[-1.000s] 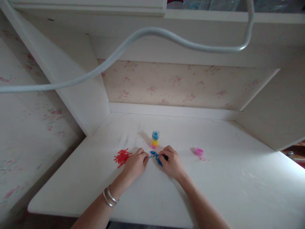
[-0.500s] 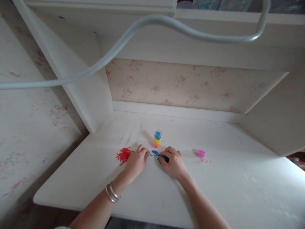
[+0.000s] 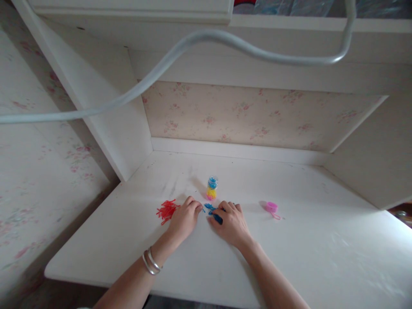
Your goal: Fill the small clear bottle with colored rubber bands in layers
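Observation:
My left hand (image 3: 186,214) is closed in a pinch, and a thin blue stick (image 3: 203,209) pokes out at its fingertips. Beside it on the table lies a small heap of blue sticks (image 3: 210,206). My right hand (image 3: 231,221) curls over the right part of this heap, with dark blue pieces (image 3: 218,219) between thumb and fingers. Just behind the hands stands a small clear jar (image 3: 212,188), layered pink, yellow and blue inside. A pile of red sticks (image 3: 167,211) lies left of my left hand, partly covered by it.
A pink cap (image 3: 271,207) with a loop rests to the right on the white table (image 3: 305,249). A pale bent tube (image 3: 206,36) crosses the upper view, near the camera. Shelf panels (image 3: 106,103) enclose the table's back and sides.
My right thumb has moved left and downward, and the fingers have shifted a little over the blue sticks. My left hand stays nearly still. The whole view has tilted slightly.

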A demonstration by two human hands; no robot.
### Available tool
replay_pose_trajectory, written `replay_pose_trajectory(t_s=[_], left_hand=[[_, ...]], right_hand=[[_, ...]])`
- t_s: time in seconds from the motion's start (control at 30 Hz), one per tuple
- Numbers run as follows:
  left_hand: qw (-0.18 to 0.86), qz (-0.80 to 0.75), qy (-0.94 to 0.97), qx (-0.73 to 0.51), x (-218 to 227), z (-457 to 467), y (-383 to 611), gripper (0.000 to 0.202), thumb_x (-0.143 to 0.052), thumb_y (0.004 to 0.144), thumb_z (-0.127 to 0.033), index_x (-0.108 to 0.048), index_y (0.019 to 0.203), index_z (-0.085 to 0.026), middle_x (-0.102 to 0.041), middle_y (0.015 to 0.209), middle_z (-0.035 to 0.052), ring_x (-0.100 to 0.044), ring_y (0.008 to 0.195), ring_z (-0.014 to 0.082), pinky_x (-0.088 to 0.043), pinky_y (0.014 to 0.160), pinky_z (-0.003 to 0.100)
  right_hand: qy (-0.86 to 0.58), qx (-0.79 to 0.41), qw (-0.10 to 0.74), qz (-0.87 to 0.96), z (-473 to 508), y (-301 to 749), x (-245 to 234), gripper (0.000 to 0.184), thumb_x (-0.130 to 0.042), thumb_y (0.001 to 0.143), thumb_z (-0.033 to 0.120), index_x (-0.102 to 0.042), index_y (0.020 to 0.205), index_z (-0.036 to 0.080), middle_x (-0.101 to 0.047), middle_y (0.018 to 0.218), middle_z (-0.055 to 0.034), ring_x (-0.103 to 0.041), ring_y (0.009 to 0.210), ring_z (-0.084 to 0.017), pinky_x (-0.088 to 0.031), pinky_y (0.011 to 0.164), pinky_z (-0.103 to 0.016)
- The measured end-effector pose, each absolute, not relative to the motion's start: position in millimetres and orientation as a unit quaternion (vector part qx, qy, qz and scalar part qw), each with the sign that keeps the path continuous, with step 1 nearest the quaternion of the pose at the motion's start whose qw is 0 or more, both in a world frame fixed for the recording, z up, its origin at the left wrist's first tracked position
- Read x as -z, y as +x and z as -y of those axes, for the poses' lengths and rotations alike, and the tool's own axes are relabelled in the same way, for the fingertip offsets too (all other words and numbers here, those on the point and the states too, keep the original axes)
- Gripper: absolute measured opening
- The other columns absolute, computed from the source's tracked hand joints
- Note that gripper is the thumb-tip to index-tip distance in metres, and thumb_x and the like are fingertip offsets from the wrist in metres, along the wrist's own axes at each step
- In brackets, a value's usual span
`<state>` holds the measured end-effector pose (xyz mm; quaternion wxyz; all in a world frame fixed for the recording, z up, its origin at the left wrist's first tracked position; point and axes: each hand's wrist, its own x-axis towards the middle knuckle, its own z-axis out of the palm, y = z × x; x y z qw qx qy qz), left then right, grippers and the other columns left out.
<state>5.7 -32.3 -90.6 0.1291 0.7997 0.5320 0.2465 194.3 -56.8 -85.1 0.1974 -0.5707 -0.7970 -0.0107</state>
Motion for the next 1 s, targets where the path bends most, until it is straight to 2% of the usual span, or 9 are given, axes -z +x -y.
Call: replay_pose_trajectory(t_s=[0.1,0.3,0.63,1.0], left_hand=[[0.131,-0.534,0.797,-0.249,90.4,32.3,6.1,0.025,-0.04,0.097,-0.03,-0.063,0.095,-0.02,-0.061,0.097,0.0049,-0.064,0.082,0.0157,-0.048,0.073,0.026],[0.136,-0.533,0.794,-0.259,90.4,31.7,5.9,0.028,-0.039,0.097,-0.032,-0.064,0.095,-0.019,-0.062,0.098,0.0056,-0.064,0.084,0.016,-0.049,0.076,0.027],[0.144,-0.523,0.793,-0.276,87.8,32.1,6.2,0.029,-0.038,0.097,-0.033,-0.064,0.093,-0.02,-0.062,0.096,0.0054,-0.064,0.084,0.0157,-0.049,0.078,0.027],[0.149,-0.521,0.787,-0.294,82.8,32.5,7.7,0.027,-0.041,0.096,-0.032,-0.064,0.09,-0.019,-0.061,0.094,0.0044,-0.062,0.08,0.0141,-0.048,0.074,0.026]], right_hand=[[-0.571,0.007,0.202,0.796,56.8,192.8,85.8,0.018,-0.057,0.087,0.037,-0.071,0.083,0.027,-0.059,0.089,-0.0022,-0.052,0.087,-0.017,-0.028,0.079,-0.033],[-0.565,0.008,0.199,0.801,57.4,190.9,84.8,0.016,-0.057,0.088,0.033,-0.07,0.095,0.029,-0.059,0.092,-0.0021,-0.051,0.086,-0.016,-0.028,0.078,-0.032],[-0.552,-0.002,0.214,0.806,57.4,191.0,84.7,0.02,-0.051,0.091,0.024,-0.07,0.086,0.026,-0.059,0.088,-0.0024,-0.051,0.085,-0.015,-0.028,0.078,-0.031],[-0.552,-0.032,0.264,0.79,55.9,191.9,86.8,0.019,-0.049,0.093,0.024,-0.067,0.09,0.022,-0.058,0.09,-0.0035,-0.052,0.085,-0.015,-0.03,0.079,-0.029]])
